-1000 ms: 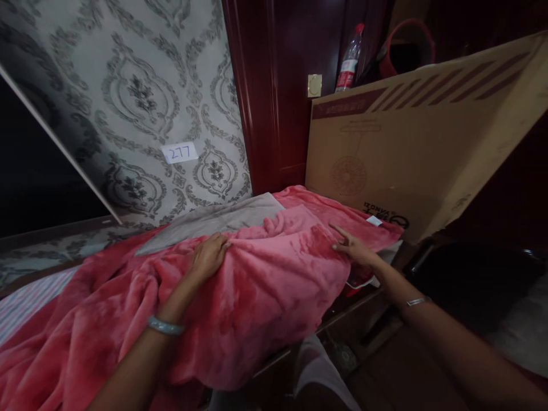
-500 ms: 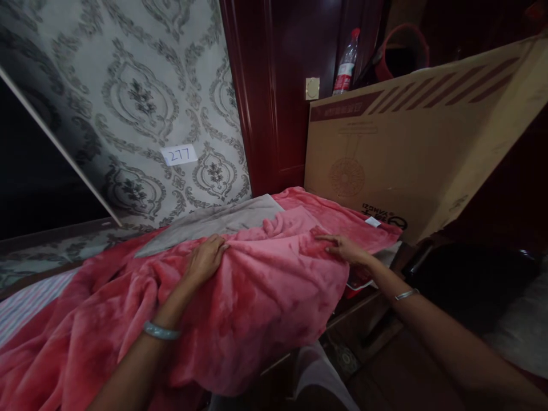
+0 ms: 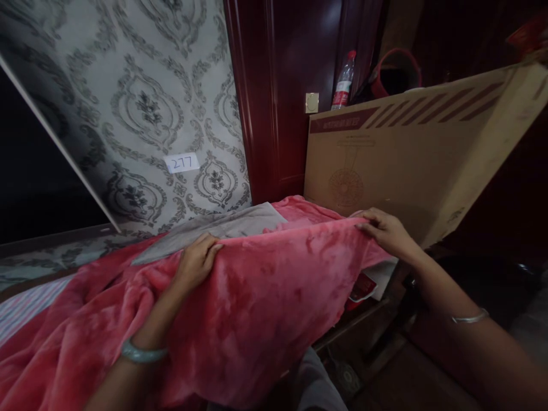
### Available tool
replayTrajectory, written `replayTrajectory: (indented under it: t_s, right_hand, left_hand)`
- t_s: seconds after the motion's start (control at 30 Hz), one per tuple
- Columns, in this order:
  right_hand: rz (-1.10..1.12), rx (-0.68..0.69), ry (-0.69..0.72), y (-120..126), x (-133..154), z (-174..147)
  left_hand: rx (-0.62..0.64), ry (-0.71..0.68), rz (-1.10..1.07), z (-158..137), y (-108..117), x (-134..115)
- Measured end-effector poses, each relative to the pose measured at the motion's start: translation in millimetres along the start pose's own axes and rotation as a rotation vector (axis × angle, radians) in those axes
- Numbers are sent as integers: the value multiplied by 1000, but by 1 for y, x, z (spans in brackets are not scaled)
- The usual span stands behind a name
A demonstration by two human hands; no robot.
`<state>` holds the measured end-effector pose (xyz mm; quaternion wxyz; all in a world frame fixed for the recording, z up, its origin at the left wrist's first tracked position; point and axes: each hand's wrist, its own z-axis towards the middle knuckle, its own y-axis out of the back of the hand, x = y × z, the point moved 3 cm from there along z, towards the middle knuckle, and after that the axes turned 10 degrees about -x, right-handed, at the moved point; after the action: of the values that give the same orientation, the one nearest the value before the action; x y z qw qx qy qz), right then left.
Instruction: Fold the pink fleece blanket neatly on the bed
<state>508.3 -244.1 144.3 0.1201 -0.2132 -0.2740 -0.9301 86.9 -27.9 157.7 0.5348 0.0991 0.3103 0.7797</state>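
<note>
A plush pink-red blanket (image 3: 274, 285) hangs in a taut fold between my two hands, its lower part draping over the front edge of the surface. My left hand (image 3: 197, 260) grips the fold at its left, fingers curled over the cloth. At the right end, my right hand (image 3: 387, 233) pinches the same fold between thumb and fingers. Behind the raised fold lies a grey piece of fabric (image 3: 222, 222), with more pink blanket beyond it. Loose, rumpled folds of the blanket spread out to the left of my left hand.
A large cardboard box (image 3: 385, 148) stands behind my right hand, with a plastic bottle (image 3: 343, 83) near its top left. At left is a dark screen (image 3: 43, 165). A striped cloth (image 3: 32, 305) shows at the left edge. A red package (image 3: 362, 287) lies under the blanket's right side.
My right hand has moved right and up, from resting on the blanket to pinching its edge. The cloth between the hands is now stretched smooth. My left hand has stayed nearly in place.
</note>
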Motion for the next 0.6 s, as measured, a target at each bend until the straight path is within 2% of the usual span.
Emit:
replayTrajectory:
  t_s: [0.07, 0.13, 0.3, 0.37, 0.5, 0.6]
  right_hand:
    - [14, -63, 16, 6, -2, 6]
    - [28, -100, -9, 2, -12, 10]
    - [-17, 115, -374, -52, -53, 3]
    - [-74, 147, -439, -69, -62, -3]
    - [-166, 170, -434, -84, -65, -10]
    - [-142, 143, -331, -94, -44, -12]
  left_hand:
    - [-24, 5, 19, 5, 7, -2]
    - [5, 21, 44, 9, 4, -2]
    - [232, 92, 110, 13, -28, 0]
    - [268, 114, 146, 13, -37, 0]
    - [309, 128, 206, 12, -44, -1]
    - [321, 130, 219, 10, -44, -2]
